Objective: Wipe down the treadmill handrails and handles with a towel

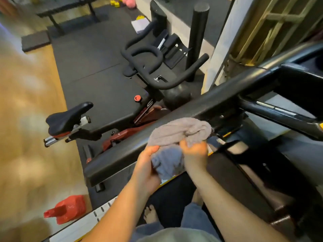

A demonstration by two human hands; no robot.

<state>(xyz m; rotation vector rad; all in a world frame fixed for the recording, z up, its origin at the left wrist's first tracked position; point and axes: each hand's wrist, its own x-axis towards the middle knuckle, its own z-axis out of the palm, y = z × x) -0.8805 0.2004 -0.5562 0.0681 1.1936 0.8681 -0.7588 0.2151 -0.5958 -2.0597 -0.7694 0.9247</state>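
While both hands bunch the grey towel point(176, 137), the grip is plain to read: the left hand point(148, 165) curls round the bluish lower folds, and the right hand point(194, 152) pinches the cloth at its upper edge, fingers clenched into the pile. Neither hand touches bare metal; the cloth lies between them and the bar.

The towel's upper bulge drapes over the near treadmill handrail point(174, 112), a broad black bar running from about 8 o'clock to 2 o'clock across the view. So the thing to be cleaned sits directly at 12 o'clock from the hands, touching the cloth.

To do this step well, I judge the towel should be gathered into a firm pad, wrapped partly round the bar, and drawn along its length with steady pressure, covering top and sides alike. The far stretch toward 2 o'clock, where the rail meets the front handle point(272, 110), looks yet to be reached, as does the blunt end at 8 o'clock.

Beyond the rail at 11 o'clock stands an exercise bike point(108, 109) on dark floor mats point(90, 63); a red bag point(70, 209) lies at 8 o'clock on the floor.
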